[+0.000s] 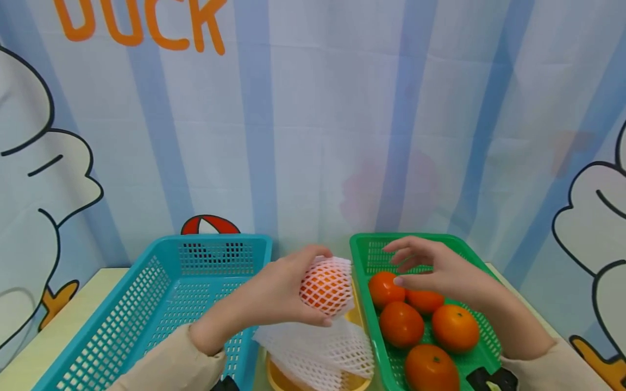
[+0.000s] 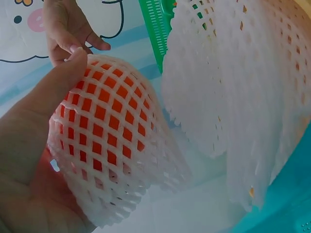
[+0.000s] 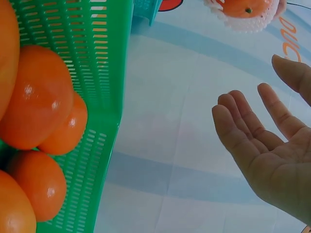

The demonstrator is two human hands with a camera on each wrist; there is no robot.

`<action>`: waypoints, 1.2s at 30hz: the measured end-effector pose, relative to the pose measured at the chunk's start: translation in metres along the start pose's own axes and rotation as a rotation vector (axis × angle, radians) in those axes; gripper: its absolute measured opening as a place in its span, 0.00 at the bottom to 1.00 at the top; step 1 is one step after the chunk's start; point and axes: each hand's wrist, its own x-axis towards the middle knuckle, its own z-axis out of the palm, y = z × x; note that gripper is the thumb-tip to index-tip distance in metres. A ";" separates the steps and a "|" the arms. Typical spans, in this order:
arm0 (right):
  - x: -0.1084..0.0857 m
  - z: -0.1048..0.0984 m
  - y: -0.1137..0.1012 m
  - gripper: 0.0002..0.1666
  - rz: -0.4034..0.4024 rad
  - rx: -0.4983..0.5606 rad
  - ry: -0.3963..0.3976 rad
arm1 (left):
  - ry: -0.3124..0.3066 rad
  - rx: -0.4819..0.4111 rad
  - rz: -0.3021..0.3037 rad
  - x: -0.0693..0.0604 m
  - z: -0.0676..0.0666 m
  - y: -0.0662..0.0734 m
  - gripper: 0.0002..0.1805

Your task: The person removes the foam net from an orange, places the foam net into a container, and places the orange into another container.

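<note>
My left hand (image 1: 279, 290) grips an orange (image 1: 325, 288) wrapped in a white foam net sleeve (image 2: 114, 121), thumb on one side and fingers on the other. The sleeve's loose end hangs past the fruit in the left wrist view. My right hand (image 1: 442, 271) holds nothing and hovers above the green basket (image 1: 359, 271), its fingers loosely bent and the thumb apart. Several bare oranges (image 1: 455, 328) lie in that basket. Below my left hand, more white foam net sleeves (image 1: 323, 347) are piled on a yellow container (image 1: 281, 377).
A blue basket (image 1: 163, 244) stands on the left of the pale table (image 1: 110, 279), with no fruit visible inside. Behind the baskets hangs a striped curtain (image 1: 313, 136) with cartoon ducks and orange lettering.
</note>
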 end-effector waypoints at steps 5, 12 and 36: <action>0.004 0.005 0.000 0.25 -0.020 0.034 -0.036 | -0.009 -0.016 -0.007 0.003 0.003 0.001 0.43; 0.010 0.014 0.000 0.22 -0.021 0.068 -0.070 | -0.009 -0.052 -0.017 0.010 0.007 0.005 0.42; 0.017 0.023 -0.015 0.27 0.014 0.230 -0.004 | 0.072 -0.079 0.061 0.023 0.016 0.014 0.44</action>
